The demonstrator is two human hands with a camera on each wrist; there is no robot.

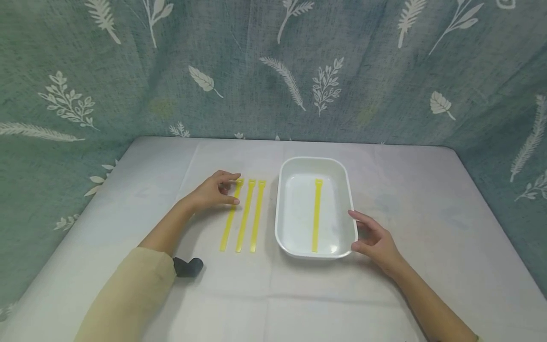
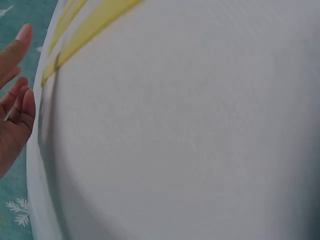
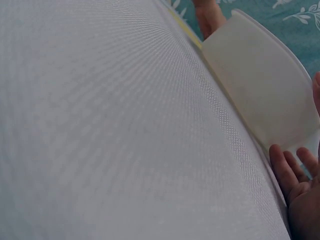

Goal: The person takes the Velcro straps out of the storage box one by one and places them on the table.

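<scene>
Three flat yellow straps with slotted heads lie side by side on the table, left of a white tray. Over the leftmost yellow strap is my left hand, thumb and fingers apart near its slotted end; in the left wrist view the hand shows at the left edge, holding nothing. Beside it lie the middle strap and the right strap. Another yellow strap lies lengthwise inside the tray. My right hand rests against the tray's right side, fingertip and thumb at the rim.
A white cloth covers the table. Behind it hangs a teal curtain with white leaf prints. A black rounded device sticks out beside the left sleeve.
</scene>
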